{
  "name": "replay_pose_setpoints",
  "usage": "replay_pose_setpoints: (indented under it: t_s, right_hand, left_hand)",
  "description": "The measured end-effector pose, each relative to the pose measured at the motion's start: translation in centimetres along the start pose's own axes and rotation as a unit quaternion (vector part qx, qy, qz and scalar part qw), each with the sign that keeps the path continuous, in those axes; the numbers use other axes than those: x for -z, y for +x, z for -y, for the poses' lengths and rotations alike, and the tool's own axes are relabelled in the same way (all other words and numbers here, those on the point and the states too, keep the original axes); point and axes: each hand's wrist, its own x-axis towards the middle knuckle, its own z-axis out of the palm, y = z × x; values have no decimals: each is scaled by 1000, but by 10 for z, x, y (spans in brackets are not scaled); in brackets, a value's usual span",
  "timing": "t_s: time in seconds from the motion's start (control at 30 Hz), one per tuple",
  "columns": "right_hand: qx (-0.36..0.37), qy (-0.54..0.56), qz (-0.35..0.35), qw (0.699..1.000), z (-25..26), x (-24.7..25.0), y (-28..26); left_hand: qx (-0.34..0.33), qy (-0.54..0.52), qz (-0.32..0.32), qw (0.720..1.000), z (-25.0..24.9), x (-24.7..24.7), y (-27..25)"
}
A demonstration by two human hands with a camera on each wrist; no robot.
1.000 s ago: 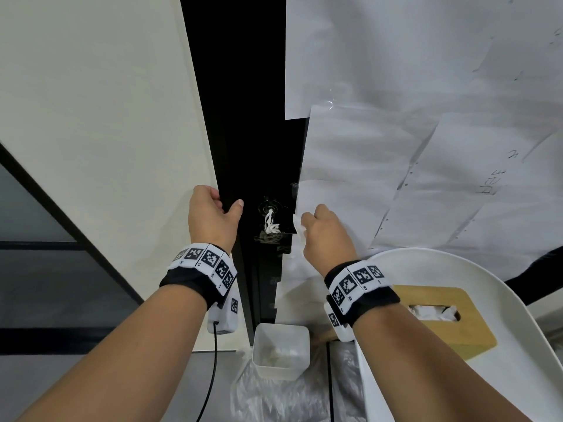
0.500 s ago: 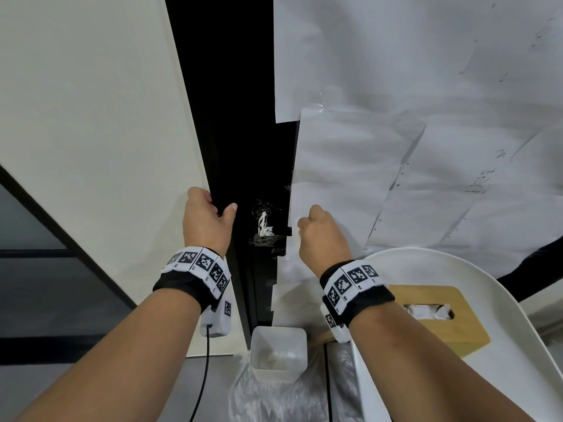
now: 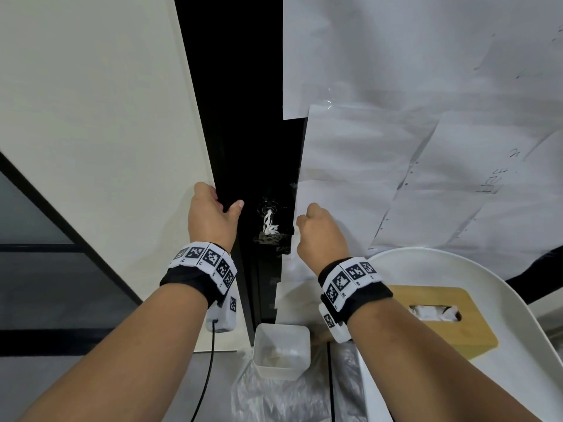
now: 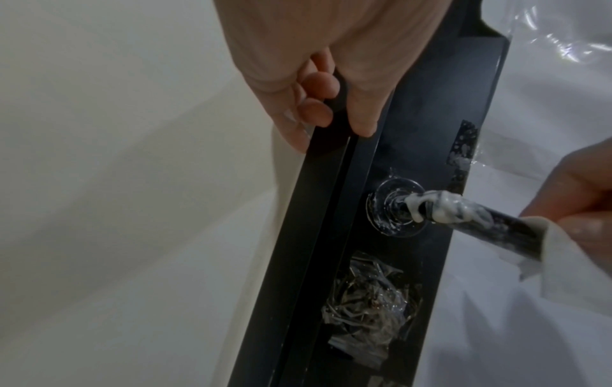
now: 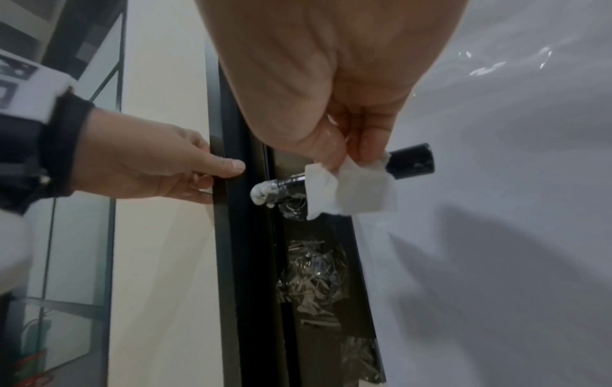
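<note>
Head view first: where are the two grips?

The left grip (image 3: pixel 213 219) holds the black door edge (image 3: pixel 231 117), with the thumb on its front face. The right grip (image 3: pixel 320 236) is closed just to the right of the door handle (image 3: pixel 269 222), which carries white paste (image 3: pixel 268 220). On the right, sheets of paper (image 3: pixel 396 147) cover the door. Lower in the picture are a white tub (image 3: pixel 281 351) and a wooden tissue box (image 3: pixel 457 318).

And the left wrist view?

The fingers (image 4: pixel 314 115) of the left grip are curled round the black door edge (image 4: pixel 331 209), and the thumb presses on the front. The door handle (image 4: pixel 463 212) comes out of a round base (image 4: pixel 394 206), and the white paste sits on the part near this base. The right grip (image 4: pixel 579 188) holds a tissue (image 4: pixel 563 261) wrapped on the outer part of the handle.

What does the right wrist view add?

The right grip (image 5: pixel 331 91) pinches the tissue (image 5: pixel 351 191) against the door handle with thumb and fingers. The black end of the handle (image 5: pixel 410 161) sticks out beyond the tissue. Under the handle, crumpled clear tape (image 5: pixel 311 275) is stuck on the door.
</note>
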Motion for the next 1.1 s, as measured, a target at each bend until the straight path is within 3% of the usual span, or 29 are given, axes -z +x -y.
replay_pose_setpoints:
  t_s: [0.23,0.4,0.67,0.9,1.1]
  right_hand:
    - [28,26,5,999,-4,1,-3]
    - [-2,23,-10,1000,-10,-6,-2]
    - [48,4,-15,999,3,-8,-8]
    - [-54,-37,-31,997,-24,-1,-19]
    - [-100,-69,-20,992,-18,6,-19]
  left_hand:
    - [-2,-3,1,1000,0,1,-1]
    - [1,-3,1,1000,0,0,-2]
    - [1,1,5,1000,-1,1,-1]
    - [0,0,5,1000,0,0,0]
    - [-2,-1,8,1000,1,1,0]
